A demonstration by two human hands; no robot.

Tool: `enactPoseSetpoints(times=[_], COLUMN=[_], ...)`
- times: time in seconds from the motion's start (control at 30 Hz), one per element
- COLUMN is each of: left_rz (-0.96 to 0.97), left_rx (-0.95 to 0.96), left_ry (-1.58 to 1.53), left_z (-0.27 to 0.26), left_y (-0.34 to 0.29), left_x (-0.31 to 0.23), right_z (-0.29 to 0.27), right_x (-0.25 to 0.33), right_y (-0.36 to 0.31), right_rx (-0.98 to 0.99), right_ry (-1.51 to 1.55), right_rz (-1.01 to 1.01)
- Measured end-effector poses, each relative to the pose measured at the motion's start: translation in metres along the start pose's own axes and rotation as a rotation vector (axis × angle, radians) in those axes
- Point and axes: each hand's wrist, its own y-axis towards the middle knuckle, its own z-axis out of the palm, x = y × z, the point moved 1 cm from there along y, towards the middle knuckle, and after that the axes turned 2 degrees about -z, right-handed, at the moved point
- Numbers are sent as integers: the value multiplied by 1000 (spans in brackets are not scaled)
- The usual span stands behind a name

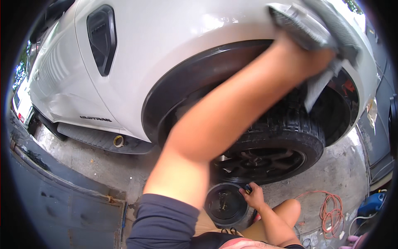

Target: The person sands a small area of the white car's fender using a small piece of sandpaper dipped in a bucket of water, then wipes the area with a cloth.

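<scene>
My left arm reaches up and across the wheel arch of a white car. At its end my left hand, smeared by motion, is closed on a grey ribbed cloth that covers its fingers. The cloth lies against or just over the white fender above the black arch trim; I cannot tell if they touch. One strip of it hangs down beside the tyre. Low in front of the wheel, my right hand is closed around a small dark object, beside a round black tub.
A tape roll rests on the car's side step. An orange hose lies coiled on the concrete at right, near a blue machine. A dark blue metal panel stands at lower left. My bent knee is close to my right forearm.
</scene>
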Motion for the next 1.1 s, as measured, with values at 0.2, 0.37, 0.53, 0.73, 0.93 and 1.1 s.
enactPoseSetpoints(times=[0.2,0.37,0.53,0.73,0.93,1.1], left_rz=[-381,-658,-1588,-1706,-1607,-1549], left_rx=[391,280,1329,1295,1266,1293], left_ry=[1015,609,10,-523,-649,-766], left_z=[-248,-336,-391,-305,-223,-186], left_y=[-2,-116,-277,-413,-499,-536], left_x=[56,-65,-234,-289,-316,-345], right_z=[20,10,38,67,109,163], right_x=[-30,-49,-53,-44,-28,-118], right_y=[-14,-19,-33,-49,-37,-56], right_rx=[128,208,339,426,674,507], right_ry=[-123,-190,-206,-188,-37,-244], right_rz=[9,81,-57,-8,-32,-413])
